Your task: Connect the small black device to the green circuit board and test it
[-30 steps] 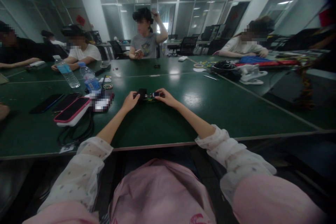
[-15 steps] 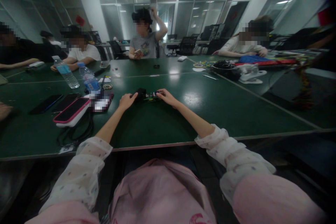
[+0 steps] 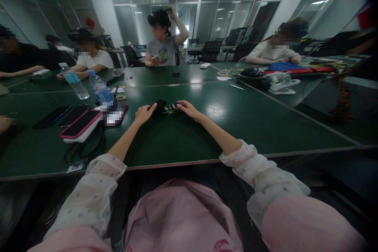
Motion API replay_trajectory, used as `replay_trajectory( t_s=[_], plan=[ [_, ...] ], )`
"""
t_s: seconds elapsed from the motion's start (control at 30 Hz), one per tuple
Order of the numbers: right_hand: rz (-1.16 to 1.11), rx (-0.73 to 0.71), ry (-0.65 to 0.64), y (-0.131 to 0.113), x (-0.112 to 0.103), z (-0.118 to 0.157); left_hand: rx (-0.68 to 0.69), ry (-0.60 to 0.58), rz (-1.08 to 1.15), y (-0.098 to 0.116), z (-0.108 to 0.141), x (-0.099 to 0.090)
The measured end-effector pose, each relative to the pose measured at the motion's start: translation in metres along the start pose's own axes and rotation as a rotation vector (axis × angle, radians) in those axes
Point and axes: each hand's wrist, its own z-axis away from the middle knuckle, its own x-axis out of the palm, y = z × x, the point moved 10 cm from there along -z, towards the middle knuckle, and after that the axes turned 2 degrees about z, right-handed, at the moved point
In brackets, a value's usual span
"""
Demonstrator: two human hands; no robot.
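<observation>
My left hand (image 3: 144, 113) is closed on a small black boxy object (image 3: 160, 106) low over the green table, its thumb pointing toward the other hand. From that object's right side, a cluster of thin green and yellow strands and small bright parts (image 3: 169, 111) spans the gap between my hands. My right hand (image 3: 188, 109) pinches the right end of this cluster, where a small dark and whitish piece shows at the fingertips. The exact kind of these parts is too small and dim to tell.
Left of my hands are a pink-rimmed phone (image 3: 81, 125), dark phones (image 3: 52, 117), and two water bottles (image 3: 100, 88). A tape roll (image 3: 121, 97) lies behind. At right are a black bag (image 3: 251, 76) and white items (image 3: 285, 84). Several people sit around the table.
My left hand and the black object have shifted slightly to the right. The strands between my hands have tilted a little. My right hand stays nearly in place.
</observation>
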Motion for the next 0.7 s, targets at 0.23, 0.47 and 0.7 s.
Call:
replay_trajectory(
  t_s=[0.23, 0.47, 0.7],
  plan=[
    [0.021, -0.005, -0.004, -0.003, 0.000, 0.000, -0.029, -0.082, -0.058, 0.008, 0.005, 0.005],
    [0.011, 0.004, -0.017, -0.002, 0.000, 0.001, 0.140, -0.021, 0.061, 0.040, 0.017, -0.001],
    [0.015, -0.016, -0.036, -0.005, 0.001, 0.002, 0.130, 0.093, 0.082, 0.030, 0.012, -0.008]
  ],
)
